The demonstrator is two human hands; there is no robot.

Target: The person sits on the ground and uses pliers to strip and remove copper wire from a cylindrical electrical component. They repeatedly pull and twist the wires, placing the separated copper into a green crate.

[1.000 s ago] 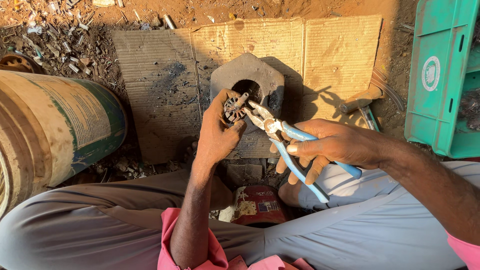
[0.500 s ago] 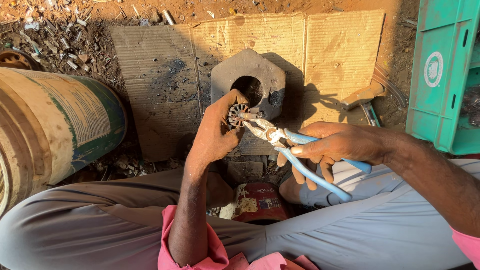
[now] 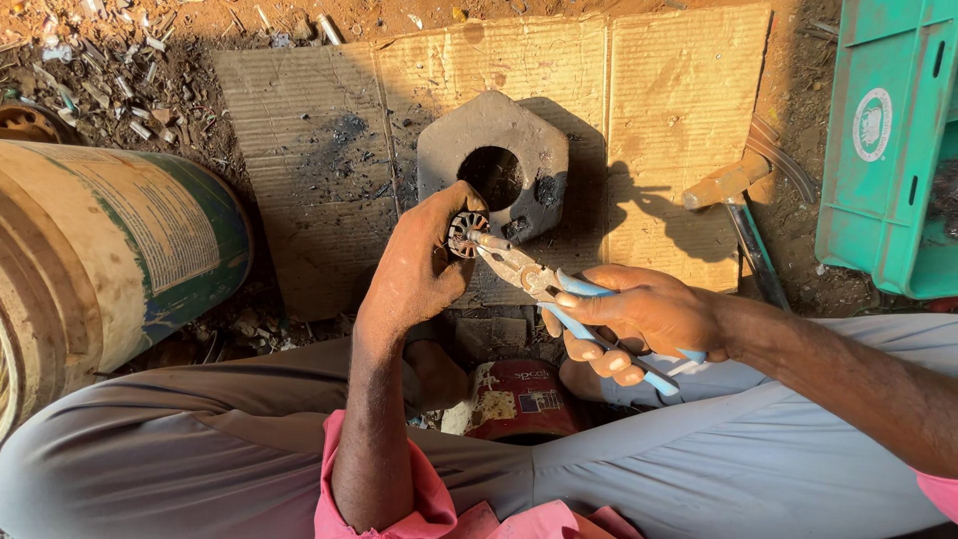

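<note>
Blue-handled pliers (image 3: 559,299), clenched in the right hand (image 3: 639,321), bite the rim of a small slotted metal rotor (image 3: 465,234); the left hand (image 3: 414,269) grips that rotor above the hexagonal block (image 3: 494,165) on the cardboard sheet (image 3: 659,130); step in hand: working at the rotor; next move likely calls for a firm, steady twist; against half a second ago, both hands sit slightly lower.

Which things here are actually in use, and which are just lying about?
In use:
left hand holding a small round slotted metal part
right hand holding blue-handled pliers, tips at the part

Lying about:
hexagonal block with hole
cardboard
hammer
green crate
drum
red tin
</note>
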